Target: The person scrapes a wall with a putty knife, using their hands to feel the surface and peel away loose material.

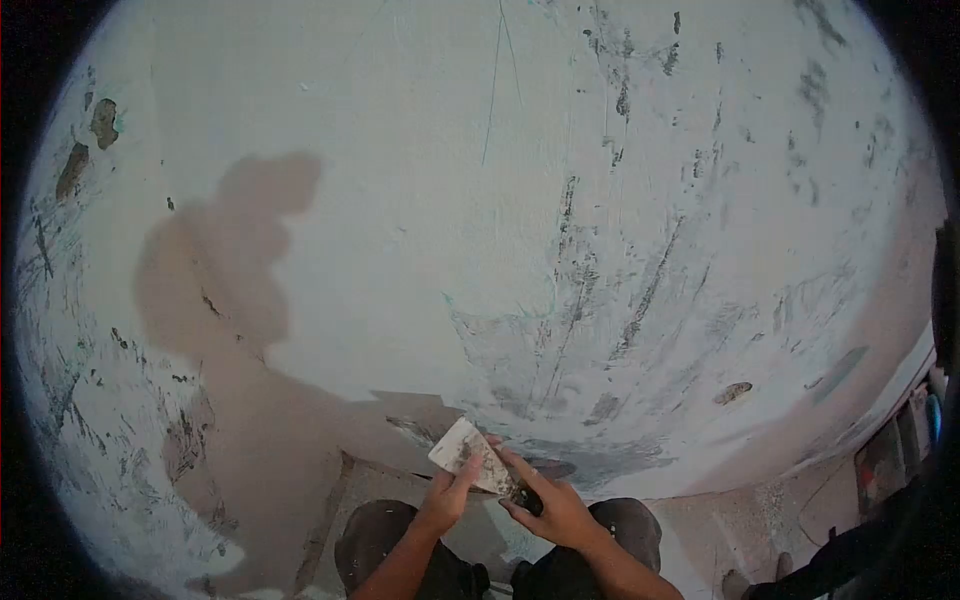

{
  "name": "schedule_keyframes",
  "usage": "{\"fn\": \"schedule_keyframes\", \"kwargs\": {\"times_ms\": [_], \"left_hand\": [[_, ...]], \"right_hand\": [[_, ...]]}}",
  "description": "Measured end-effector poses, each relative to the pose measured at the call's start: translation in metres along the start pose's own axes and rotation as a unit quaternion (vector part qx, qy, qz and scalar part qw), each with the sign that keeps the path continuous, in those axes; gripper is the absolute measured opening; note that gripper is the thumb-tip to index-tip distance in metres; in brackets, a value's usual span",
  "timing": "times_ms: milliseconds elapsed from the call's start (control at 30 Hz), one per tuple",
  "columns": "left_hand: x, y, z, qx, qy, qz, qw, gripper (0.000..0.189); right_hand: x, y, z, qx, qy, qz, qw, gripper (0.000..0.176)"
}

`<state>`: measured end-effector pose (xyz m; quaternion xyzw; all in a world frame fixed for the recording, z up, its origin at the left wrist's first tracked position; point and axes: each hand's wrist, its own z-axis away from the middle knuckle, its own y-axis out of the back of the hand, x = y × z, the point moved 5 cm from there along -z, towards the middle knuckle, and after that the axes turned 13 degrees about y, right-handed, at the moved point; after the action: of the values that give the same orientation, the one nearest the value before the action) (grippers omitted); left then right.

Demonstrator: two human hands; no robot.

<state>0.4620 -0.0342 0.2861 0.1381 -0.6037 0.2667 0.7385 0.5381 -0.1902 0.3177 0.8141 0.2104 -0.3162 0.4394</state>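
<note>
Low in the head view, both hands are on a putty knife [462, 440] with a wide, pale blade smeared with plaster. My right hand [560, 515] is closed around the dark handle end. On the blade's near side, my left hand [447, 497] grips it with the thumb lying over its face. Just beyond the blade stands the wall [380, 300], coated in pale plaster with dark scuffs and streaks. A small part of the blade lies hidden behind my fingers.
My bent knees [632, 530] are below my hands. At the lower right, another person's dark-clothed leg [850, 560] and feet show. Several items, including a box-like container [878, 480], stand by the right edge. A shadow [225, 270] falls across the wall's left side.
</note>
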Motion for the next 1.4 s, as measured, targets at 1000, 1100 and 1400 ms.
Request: {"fn": "schedule_keyframes", "kwargs": {"times_ms": [1000, 1100, 1400], "left_hand": [[0.222, -0.094, 0.021, 0.177, -0.508, -0.276, 0.797, 0.025], [0.227, -0.096, 0.022, 0.215, -0.542, -0.318, 0.747, 0.026], [0.243, -0.109, 0.026, 0.257, -0.565, -0.288, 0.729, 0.027]], "right_hand": [[-0.067, 0.064, -0.087, 0.384, 0.224, 0.042, 0.895, 0.058], [-0.07, 0.067, -0.087, 0.383, 0.226, 0.048, 0.894, 0.058], [-0.078, 0.096, -0.093, 0.364, 0.252, 0.052, 0.895, 0.056]]}}
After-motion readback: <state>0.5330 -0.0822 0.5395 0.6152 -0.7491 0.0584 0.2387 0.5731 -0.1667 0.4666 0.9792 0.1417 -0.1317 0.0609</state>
